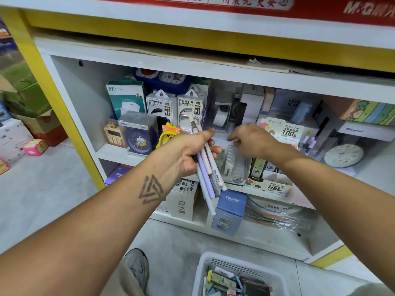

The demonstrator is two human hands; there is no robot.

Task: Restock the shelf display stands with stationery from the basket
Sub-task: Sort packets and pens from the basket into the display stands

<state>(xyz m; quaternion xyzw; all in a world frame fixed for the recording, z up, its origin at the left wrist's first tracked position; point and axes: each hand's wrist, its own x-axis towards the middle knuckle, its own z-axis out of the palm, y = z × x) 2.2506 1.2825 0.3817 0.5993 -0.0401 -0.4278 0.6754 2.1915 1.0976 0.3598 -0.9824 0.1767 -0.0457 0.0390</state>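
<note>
The left hand (190,152) grips a bundle of slim pastel pens (208,174), lilac, pink and white, held slanting in front of the white shelf unit (70,107). The right hand (254,141) reaches toward the clear plastic display stand (234,165) near the front edge of the middle shelf, its fingers curled downward; whether they pinch anything cannot be told. Beside that stand sit cardboard boxes of pencil leads (269,184). The white perforated plastic basket (215,268) of assorted stationery stands on the floor below the shelf's bottom edge.
</note>
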